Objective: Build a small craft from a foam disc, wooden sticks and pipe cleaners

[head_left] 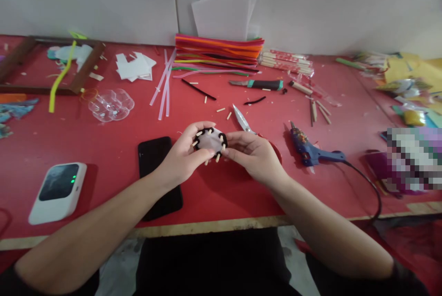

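Between both hands, above the red table, is a small round craft piece. It has a pale disc centre, a fuzzy black rim and several short wooden stick pieces around the edge. My left hand grips its left side, thumb across the front and fingers at the rim. My right hand pinches the right edge between thumb and fingertips. Scissors lie just beyond my right hand, which partly hides their red handles. A black phone rests under my left wrist.
A blue glue gun with its cord lies at right. Farther back are a teal-handled utility knife, colourful pipe cleaners, pink sticks and white paper scraps. A white device sits left, below a clear flower-shaped tray.
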Motion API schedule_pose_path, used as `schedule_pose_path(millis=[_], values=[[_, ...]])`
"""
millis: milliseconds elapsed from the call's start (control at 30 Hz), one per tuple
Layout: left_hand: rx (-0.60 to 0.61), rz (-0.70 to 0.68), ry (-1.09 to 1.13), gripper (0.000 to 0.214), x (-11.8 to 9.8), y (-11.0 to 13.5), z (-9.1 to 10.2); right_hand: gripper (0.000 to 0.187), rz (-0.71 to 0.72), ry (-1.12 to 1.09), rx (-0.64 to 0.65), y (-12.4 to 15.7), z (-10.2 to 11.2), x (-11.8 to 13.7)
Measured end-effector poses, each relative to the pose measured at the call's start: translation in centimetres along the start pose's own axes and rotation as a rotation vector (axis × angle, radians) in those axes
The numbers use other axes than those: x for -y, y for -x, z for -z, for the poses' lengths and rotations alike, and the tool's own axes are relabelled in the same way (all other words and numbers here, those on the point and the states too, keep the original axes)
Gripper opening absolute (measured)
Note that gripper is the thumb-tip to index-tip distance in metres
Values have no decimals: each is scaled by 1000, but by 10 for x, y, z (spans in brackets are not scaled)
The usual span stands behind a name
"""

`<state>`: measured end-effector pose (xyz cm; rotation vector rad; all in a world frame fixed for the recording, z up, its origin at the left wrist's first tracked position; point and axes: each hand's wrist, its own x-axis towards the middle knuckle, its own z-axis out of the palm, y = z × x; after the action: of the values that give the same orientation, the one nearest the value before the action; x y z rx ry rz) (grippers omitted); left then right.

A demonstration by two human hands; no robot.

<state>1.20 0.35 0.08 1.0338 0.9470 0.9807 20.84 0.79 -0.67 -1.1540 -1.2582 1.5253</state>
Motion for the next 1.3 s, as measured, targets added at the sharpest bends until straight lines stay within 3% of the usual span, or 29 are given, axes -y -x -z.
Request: schedule_pose_path(millis=[900, 1000, 1100, 1300], values=[[134, 106, 160, 54, -2, 2, 5, 35, -95, -14, 67, 2, 5, 5], [78, 159, 229, 51, -6, 0, 4, 40, -30, 11, 40, 2, 4, 4], [-3, 203, 322, 48, -11, -1, 2, 45, 124, 70, -2, 4, 2, 4], [-37, 289, 322, 47, -12, -1, -1, 13, 345, 243, -22, 9, -1, 5]])
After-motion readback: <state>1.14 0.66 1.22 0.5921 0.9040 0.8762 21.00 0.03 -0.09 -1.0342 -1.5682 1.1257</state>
